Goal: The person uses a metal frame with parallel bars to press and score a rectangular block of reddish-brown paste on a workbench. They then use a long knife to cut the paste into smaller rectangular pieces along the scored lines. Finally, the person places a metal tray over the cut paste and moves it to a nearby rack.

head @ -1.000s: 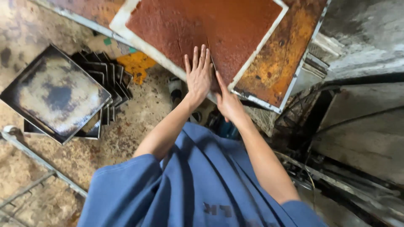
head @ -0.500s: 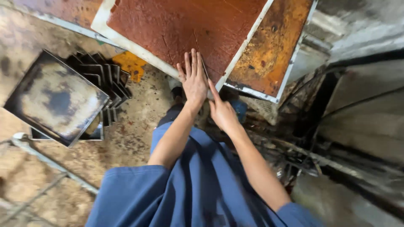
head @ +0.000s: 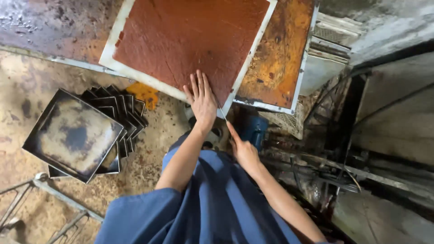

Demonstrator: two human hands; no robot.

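Rough workshop, stacked metal trays (head: 74,135), rusty bench (head: 49,27), grimy floor (head: 153,153)

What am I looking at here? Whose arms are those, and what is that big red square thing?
The camera sits on a person's head and looks straight down, so you see their own two arms and their blue clothes from above. There is no machine, just bare hands.

The left hand lies flat, fingers spread, on a big square tray with a pale rim. The tray is filled with a flat layer of something reddish brown. The right hand holds a thin blade-like tool against the tray's near edge; I cannot tell exactly what the tool is.

Beside it lies another tray stained rusty orange. Down on the dirty floor on the left sits a fanned pile of empty dark metal trays.
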